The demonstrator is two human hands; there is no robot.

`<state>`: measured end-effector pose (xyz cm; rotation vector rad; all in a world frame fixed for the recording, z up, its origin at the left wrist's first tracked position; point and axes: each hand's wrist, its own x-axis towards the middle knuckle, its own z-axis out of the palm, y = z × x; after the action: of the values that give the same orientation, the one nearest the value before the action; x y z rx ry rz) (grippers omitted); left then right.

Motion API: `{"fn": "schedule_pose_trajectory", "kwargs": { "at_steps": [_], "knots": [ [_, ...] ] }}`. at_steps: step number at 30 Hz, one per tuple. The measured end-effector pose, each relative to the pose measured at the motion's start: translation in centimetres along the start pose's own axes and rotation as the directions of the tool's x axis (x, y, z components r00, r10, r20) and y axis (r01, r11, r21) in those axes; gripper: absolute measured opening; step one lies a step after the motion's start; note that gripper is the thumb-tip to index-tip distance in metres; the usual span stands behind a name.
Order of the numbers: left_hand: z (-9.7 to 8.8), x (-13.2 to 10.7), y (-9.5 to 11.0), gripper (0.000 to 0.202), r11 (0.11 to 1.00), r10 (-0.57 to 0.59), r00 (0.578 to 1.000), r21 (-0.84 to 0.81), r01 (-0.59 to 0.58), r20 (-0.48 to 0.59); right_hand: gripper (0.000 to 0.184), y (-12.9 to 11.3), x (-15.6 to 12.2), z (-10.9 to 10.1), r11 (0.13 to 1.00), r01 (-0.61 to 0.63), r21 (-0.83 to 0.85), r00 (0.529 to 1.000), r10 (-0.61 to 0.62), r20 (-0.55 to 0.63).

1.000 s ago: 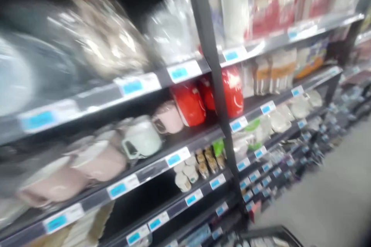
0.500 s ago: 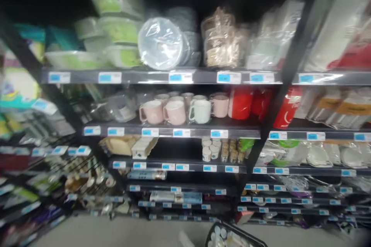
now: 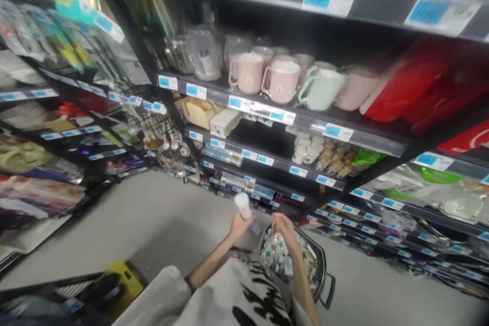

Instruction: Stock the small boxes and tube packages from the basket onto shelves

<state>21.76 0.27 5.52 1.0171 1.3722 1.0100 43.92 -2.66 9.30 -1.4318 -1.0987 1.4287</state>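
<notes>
My left hand [image 3: 239, 225], at the lower middle, is closed around a slim white-topped container [image 3: 243, 203], held tilted above the floor. A pale, clear lower end shows under the fingers; blur hides its exact kind. To the right, my right hand [image 3: 286, 228] is over the edge of a dark basket [image 3: 324, 270], with its fingers bent together. Whether anything small is between those fingers cannot be made out. Inside the basket lie several small white-lidded jars [image 3: 280, 254], some with green marks.
Shelves ahead carry pink mugs [image 3: 284, 81], a pale green mug [image 3: 324, 89], red packages [image 3: 412, 86], small white jars [image 3: 305, 148] and cork-coloured jars [image 3: 336, 158]. A wooden-looking tray [image 3: 198, 112] sits left. Behind at lower left is a cart with a yellow panel [image 3: 124, 285].
My view has tipped downward and come closer to the shelves. Both hands, my sleeves and more of the basket now show; earlier only the basket's edge and a pale blurred shape were visible.
</notes>
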Motion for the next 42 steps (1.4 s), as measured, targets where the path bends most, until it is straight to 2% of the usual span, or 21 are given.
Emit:
{"fn": "schedule_pose_trajectory", "kwargs": {
  "at_steps": [1, 2, 3, 5, 6, 8, 12, 17, 20, 24, 28, 33, 35, 37, 38, 40, 42],
  "knots": [
    [-0.3, -0.1, 0.3, 0.049, 0.994, -0.037, 0.999, -0.109, 0.034, -0.023, 0.075, 0.5, 0.5, 0.3, 0.999, -0.018, -0.037, 0.994, 0.014, -0.106],
    [-0.6, -0.2, 0.6, 0.053, 0.951, -0.103, 0.993, -0.299, 0.083, -0.05, 0.076, 1.2, 0.8, 0.6, 0.997, -0.049, -0.067, 0.984, 0.037, -0.177],
    [-1.0, -0.3, 0.7, 0.056, 0.897, -0.14, 0.989, -0.429, 0.103, -0.057, 0.076, 2.0, 0.9, 1.1, 0.993, -0.09, -0.072, 0.977, 0.074, -0.2],
    [-1.7, -0.6, 0.7, 0.059, 0.778, -0.205, 0.976, -0.617, 0.12, -0.068, 0.074, 3.3, 0.8, 2.0, 0.986, -0.167, 0.018, 0.978, 0.168, -0.127],
    [-2.1, -0.8, 0.7, 0.059, 0.751, -0.217, 0.973, -0.65, 0.118, -0.074, 0.073, 3.8, 0.6, 2.5, 0.976, -0.201, 0.082, 0.976, 0.207, -0.07],
    [-2.7, -1.1, 0.7, 0.057, 0.735, -0.229, 0.969, -0.669, 0.111, -0.091, 0.07, 4.2, 0.3, 3.2, 0.962, -0.224, 0.158, 0.974, 0.226, 0.007],
    [-3.3, -1.4, 0.9, 0.054, 0.755, -0.246, 0.965, -0.642, 0.135, -0.086, 0.064, 3.6, 0.2, 3.6, 0.974, -0.181, 0.139, 0.983, 0.181, 0.014],
    [-3.2, -1.3, 1.6, 0.056, 0.77, -0.178, 0.982, -0.63, 0.097, -0.066, 0.066, 3.1, 0.2, 3.0, 0.975, -0.164, 0.15, 0.986, 0.164, 0.016],
    [-3.3, -0.9, 2.1, 0.055, 0.79, -0.137, 0.987, -0.611, 0.058, -0.083, 0.068, 3.2, -0.2, 2.5, 0.982, -0.1, 0.16, 0.994, 0.092, 0.054],
    [-3.2, -0.4, 2.5, 0.046, 0.752, -0.176, 0.98, -0.656, 0.072, -0.095, 0.065, 3.7, -0.4, 2.2, 0.987, 0.003, 0.159, 0.998, -0.014, 0.069],
    [-2.8, -0.2, 2.0, 0.042, 0.752, -0.197, 0.972, -0.655, 0.068, -0.126, 0.061, 4.4, -0.5, 1.9, 0.988, 0.01, 0.156, 0.997, -0.021, 0.07],
    [-3.4, -0.7, 1.5, 0.034, 0.866, -0.154, 0.984, -0.492, 0.092, -0.087, 0.064, 4.2, -1.1, 1.5, 0.989, -0.065, 0.132, 0.984, 0.042, 0.174],
    [-3.9, -1.0, 1.9, 0.033, 0.919, -0.126, 0.992, -0.377, 0.116, -0.003, 0.07, 3.6, -1.4, 1.8, 0.982, -0.111, 0.151, 0.978, 0.082, 0.191],
    [-4.2, -1.3, 2.3, 0.034, 0.99, -0.069, 0.985, -0.107, 0.087, 0.16, 0.079, 2.7, -1.4, 2.4, 0.97, -0.115, 0.213, 0.979, 0.074, 0.191],
    [-4.1, -1.5, 2.5, 0.035, 0.997, -0.041, 0.965, 0.071, 0.023, 0.261, 0.081, 2.2, -1.3, 2.6, 0.966, -0.1, 0.24, 0.982, 0.057, 0.18],
    [-3.7, -1.9, 2.6, 0.036, 0.916, -0.02, 0.898, 0.369, -0.16, 0.44, 0.073, 1.6, -1.0, 3.1, 0.969, -0.072, 0.235, 0.992, 0.045, 0.115],
    [-2.8, -2.4, 2.3, 0.036, 0.819, -0.064, 0.838, 0.508, -0.266, 0.542, 0.064, 1.5, -0.7, 3.1, 0.988, -0.069, 0.14, 0.998, 0.066, 0.024]
  ]
}}
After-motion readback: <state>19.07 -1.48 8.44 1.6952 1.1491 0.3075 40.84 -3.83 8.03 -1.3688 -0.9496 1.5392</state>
